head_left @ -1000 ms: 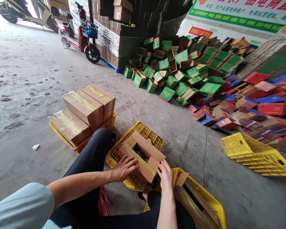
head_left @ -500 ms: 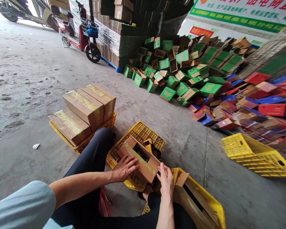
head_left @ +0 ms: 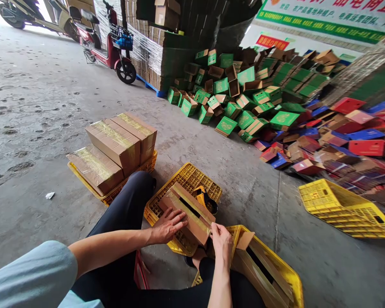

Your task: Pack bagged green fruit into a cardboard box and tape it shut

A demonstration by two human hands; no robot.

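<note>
A brown cardboard box (head_left: 192, 228) rests on an upturned yellow crate (head_left: 182, 176) in front of me. Its long top flaps are nearly together, with a dark slit between them. Yellowish tape runs along the near flap. My left hand (head_left: 168, 224) lies open on that flap, fingers spread. At the box's right end, my right hand (head_left: 221, 240) has its fingertips pinched on the upper edge; whether they grip flap or tape I cannot tell. Just behind the box sits a yellow and black tape dispenser (head_left: 205, 200).
Taped boxes (head_left: 115, 139) fill a yellow crate to the left. Beside my right leg, another yellow crate (head_left: 295, 276) holds an unsealed box (head_left: 263, 273). Nested yellow crates (head_left: 340, 209) lie at the right. Green cartons (head_left: 226, 124) and red-blue ones (head_left: 365, 146) are heaped behind; a scooter (head_left: 105, 53) stands farther back.
The box's far flap has come down, so the wide opening is now a narrow slit. My right hand's fingers have closed at the box's end. My left hand stays in place.
</note>
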